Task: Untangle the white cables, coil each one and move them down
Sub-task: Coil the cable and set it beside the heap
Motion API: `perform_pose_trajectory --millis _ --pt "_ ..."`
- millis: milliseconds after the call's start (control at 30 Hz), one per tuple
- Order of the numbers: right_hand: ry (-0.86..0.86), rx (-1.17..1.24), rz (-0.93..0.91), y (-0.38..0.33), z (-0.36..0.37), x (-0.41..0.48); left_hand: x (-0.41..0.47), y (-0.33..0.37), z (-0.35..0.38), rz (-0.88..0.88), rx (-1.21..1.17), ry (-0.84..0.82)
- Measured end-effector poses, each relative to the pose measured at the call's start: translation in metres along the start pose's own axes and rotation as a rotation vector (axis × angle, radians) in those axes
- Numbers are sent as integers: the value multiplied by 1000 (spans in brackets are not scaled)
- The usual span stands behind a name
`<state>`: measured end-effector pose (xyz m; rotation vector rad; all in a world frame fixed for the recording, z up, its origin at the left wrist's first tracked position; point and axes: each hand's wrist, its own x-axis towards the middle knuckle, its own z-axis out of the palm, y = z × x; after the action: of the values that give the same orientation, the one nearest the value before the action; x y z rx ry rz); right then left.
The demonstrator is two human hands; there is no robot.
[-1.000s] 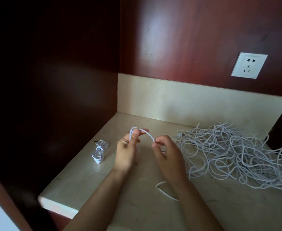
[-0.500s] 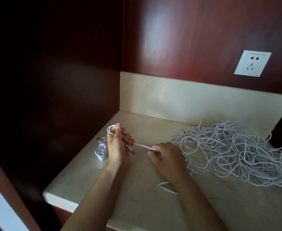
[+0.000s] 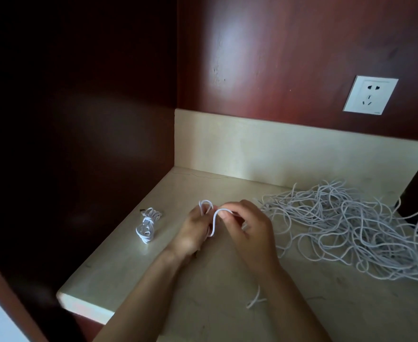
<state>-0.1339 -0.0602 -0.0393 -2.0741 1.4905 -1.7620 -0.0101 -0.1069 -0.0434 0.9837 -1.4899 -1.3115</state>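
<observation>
A thin white cable [image 3: 213,224] is held just above the cream stone tabletop [image 3: 119,275], near its middle. The grip of the left hand [image 3: 190,233] is closed round the cable, with one loop standing out above the fingers. The grip of the right hand [image 3: 251,233] is pinched on a bend of the same cable, just beside the left hand. A coiled white cable bundle [image 3: 147,225] lies on the tabletop to the left, apart from the hands. A tangled pile of white cables [image 3: 351,228] is spread to the right. A white wall socket [image 3: 370,95] is set in the red-brown panel [image 3: 277,58] behind.
</observation>
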Motion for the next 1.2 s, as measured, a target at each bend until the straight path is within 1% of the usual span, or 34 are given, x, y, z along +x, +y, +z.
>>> perform_pose_trajectory --millis 67,167,267,400,500,567,633,700,767,833,867,933,1033,1100,1200 --pt "40 73 43 5 -1 2 -1 -1 1 -30 -165 -109" --pt "22 92 54 9 -1 3 2 -2 1 -103 -310 -129" --pt "-20 122 106 10 2 2 5 -4 -1 -136 -448 -172" --pt "-125 62 138 18 4 0 0 2 -3 -140 -469 -210" --pt "-174 12 126 23 7 -1 2 4 -4 -255 -463 -277" --pt "-177 -17 96 22 7 -1 1 6 -4 -309 -392 -304" --pt "-205 -8 56 22 5 -2 -1 4 -5 -239 -218 -254" --pt "-217 81 91 22 1 -3 -5 3 -4 -135 -89 -203" --pt "-189 146 160 24 -4 -4 -5 1 -3 -87 -48 -168" --pt "-161 137 211 27 -8 -5 -5 7 -3 -60 -34 -153" --pt "-140 120 226 28 -9 -5 -5 11 -2 -28 -36 -173" --pt "-71 69 228 26 -9 -4 -5 24 3 60 -67 -224" --pt "58 -32 158 22 -9 7 -3 58 15 160 -167 -257" --pt "121 -76 146 21 -16 17 -1 83 24 196 -290 -284" --pt "159 -247 90 32 -34 29 1 118 33 214 -466 -280"
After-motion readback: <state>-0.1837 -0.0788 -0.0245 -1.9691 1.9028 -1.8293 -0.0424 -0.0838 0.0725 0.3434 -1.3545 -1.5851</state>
